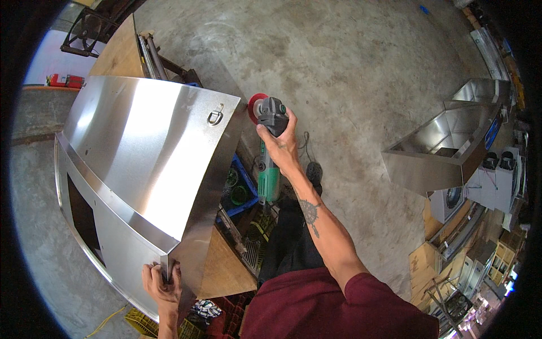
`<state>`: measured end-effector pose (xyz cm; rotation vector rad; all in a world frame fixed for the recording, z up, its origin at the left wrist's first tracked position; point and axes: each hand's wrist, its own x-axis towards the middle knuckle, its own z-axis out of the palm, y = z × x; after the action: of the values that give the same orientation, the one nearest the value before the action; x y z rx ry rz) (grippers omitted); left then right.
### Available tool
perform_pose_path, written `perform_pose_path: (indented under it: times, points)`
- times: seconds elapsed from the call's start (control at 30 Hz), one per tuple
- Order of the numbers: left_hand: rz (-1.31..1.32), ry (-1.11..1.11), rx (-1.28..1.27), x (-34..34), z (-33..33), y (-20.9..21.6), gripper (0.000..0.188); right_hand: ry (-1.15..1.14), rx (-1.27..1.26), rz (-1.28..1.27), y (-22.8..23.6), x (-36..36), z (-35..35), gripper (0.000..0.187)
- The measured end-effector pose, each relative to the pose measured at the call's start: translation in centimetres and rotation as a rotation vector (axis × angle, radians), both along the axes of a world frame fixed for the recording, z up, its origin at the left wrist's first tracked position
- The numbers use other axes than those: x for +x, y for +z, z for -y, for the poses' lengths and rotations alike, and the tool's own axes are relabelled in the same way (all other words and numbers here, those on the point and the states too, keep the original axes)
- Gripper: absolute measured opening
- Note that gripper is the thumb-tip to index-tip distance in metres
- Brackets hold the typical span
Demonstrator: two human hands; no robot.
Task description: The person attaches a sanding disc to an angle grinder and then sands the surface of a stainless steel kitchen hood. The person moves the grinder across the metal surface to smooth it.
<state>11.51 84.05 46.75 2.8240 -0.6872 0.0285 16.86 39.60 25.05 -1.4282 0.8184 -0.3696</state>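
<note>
A large stainless steel hood-like casing (132, 135) lies on its support at the left, with a small metal ring handle (215, 114) near its far right corner. My right hand (282, 138) is wrapped round the head of a green and black angle grinder (269, 181). The grinder's red disc (257, 108) is up against, or very close to, the casing's far right edge; contact cannot be made out. With fingers curled over it, my left hand (164, 285) grips the casing's near corner flange.
Below the casing are a wooden board (224, 265), a blue crate (247, 183) and a yellow crate (142, 322). Another steel hood (429, 164) stands on the concrete floor (350, 73) at the right. Wooden pieces and equipment line the right side. The grinder's cord (306, 146) runs by my foot.
</note>
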Motion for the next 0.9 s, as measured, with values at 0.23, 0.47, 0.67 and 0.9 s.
perform_pose_path:
  times: [0.23,0.47,0.67,0.9]
  points:
    - [0.015,0.010,0.018,-0.1,0.0,-0.1,0.038,0.009,-0.142,0.156,3.8,0.1,-0.6,0.098]
    - [0.002,0.014,0.009,0.0,0.2,0.2,0.039,0.010,-0.091,0.117,2.6,0.4,-0.4,0.099]
    - [-0.013,0.017,0.015,0.0,0.2,0.4,0.039,0.011,-0.045,-0.080,-2.3,0.5,0.8,0.102]
    - [-0.011,0.035,-0.001,-0.1,0.0,0.1,0.039,-0.019,-0.052,-0.064,-2.4,-0.1,0.6,0.101]
